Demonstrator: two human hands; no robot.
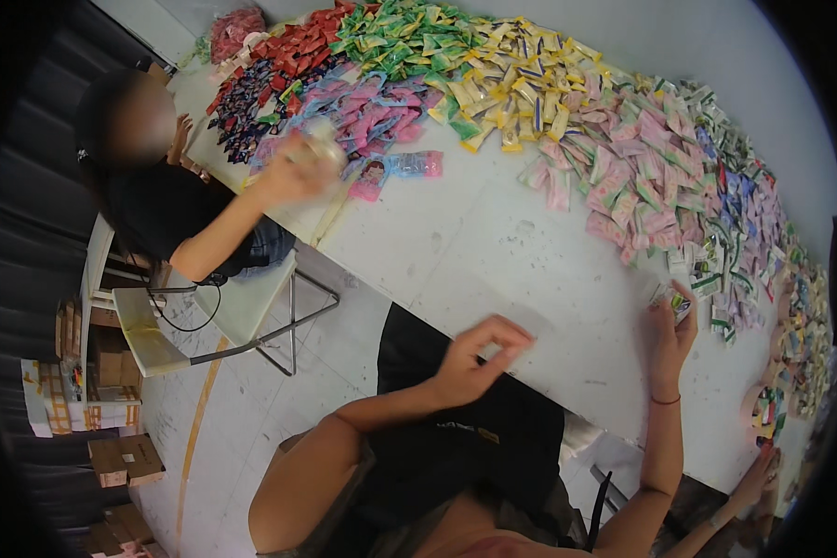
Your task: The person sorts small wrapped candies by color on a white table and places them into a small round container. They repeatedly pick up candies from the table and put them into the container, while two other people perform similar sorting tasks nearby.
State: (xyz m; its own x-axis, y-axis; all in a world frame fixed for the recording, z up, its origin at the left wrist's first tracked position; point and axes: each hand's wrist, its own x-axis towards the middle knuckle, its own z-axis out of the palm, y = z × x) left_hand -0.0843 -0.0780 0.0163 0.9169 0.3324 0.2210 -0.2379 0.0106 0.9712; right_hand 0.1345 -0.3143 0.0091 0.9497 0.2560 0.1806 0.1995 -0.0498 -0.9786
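Observation:
My right hand (671,335) is raised over the right part of the white table (493,251), by the front of the snack packet heap. Between its fingers and thumb is a small white and green packet (671,299). My left hand (482,361) hovers at the table's near edge, in front of my dark clothing. Its fingers curl toward the thumb in a loose pinch, slightly blurred; whether anything is in them does not show. Nearest my right hand lie white-green packets (702,265) and pink packets (637,177).
Heaps of yellow packets (521,79), green packets (400,42) and red packets (302,46) line the far side. At left a person (158,205) sits on a chair (223,316), one blurred hand over pink-blue bags (381,112). Another person's hand (758,474) reaches in at lower right.

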